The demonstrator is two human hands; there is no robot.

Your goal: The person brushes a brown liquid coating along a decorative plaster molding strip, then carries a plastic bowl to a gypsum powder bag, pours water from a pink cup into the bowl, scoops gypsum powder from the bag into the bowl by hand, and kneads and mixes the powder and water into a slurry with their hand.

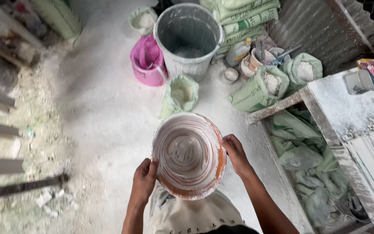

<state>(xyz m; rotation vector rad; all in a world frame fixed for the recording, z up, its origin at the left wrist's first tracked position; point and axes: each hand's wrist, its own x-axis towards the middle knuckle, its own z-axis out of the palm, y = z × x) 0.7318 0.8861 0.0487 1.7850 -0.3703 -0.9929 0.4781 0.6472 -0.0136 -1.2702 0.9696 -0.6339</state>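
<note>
Ahead, bare dusty floor (104, 112) before grey bin (189, 37). Left hand (144, 180), right hand (235, 152) clasp orange basin (189, 156) rim, fingers curled.

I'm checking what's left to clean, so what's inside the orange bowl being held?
Inside the orange bowl, held at its rim by the left hand and right hand, only a white smeared coating shows, streaked in rings. No loose contents are visible. The surface beneath the coating is mostly covered.

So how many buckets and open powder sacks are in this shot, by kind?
Orange bucket held in both hands, left hand and right hand: 1
Grey bucket: 1
Pink bucket: 1
Open green powder sacks: 5
Total: 8
</note>
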